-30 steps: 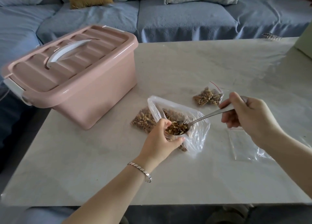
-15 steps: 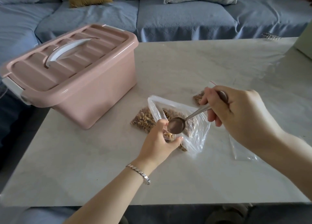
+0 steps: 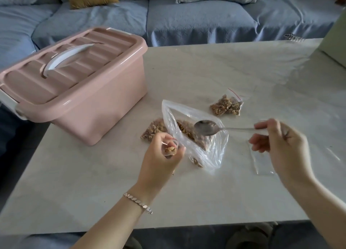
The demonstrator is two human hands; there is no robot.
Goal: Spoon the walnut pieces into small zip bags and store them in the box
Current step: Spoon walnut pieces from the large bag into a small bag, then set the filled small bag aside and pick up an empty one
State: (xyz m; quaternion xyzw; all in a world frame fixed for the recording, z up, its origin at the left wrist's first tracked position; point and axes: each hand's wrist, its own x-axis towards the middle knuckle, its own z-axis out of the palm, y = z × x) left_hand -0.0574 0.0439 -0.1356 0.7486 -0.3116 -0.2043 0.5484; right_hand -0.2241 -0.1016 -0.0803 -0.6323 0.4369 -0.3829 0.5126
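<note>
Head view: pink storage box [image 3: 74, 98], upper left, has its lid on, so storing looks undone; clear bag of walnut pieces [image 3: 198, 142] lies at centre; filled zip bags [image 3: 227, 106] lie above it; left hand [image 3: 159, 160] grips a barely filled small zip bag [image 3: 170, 149]; right hand [image 3: 277, 143] pinches the emptied spoon [image 3: 206, 129] over the clear bag.

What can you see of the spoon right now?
The spoon is plain shiny metal, with an oval bowl and a slim straight handle. It lies nearly level, bowl up and pointing left, almost empty. The right hand, blurred, pinches the handle's end. The bowl hangs over the clear plastic bag of walnut pieces; whether they touch cannot be told.
</note>
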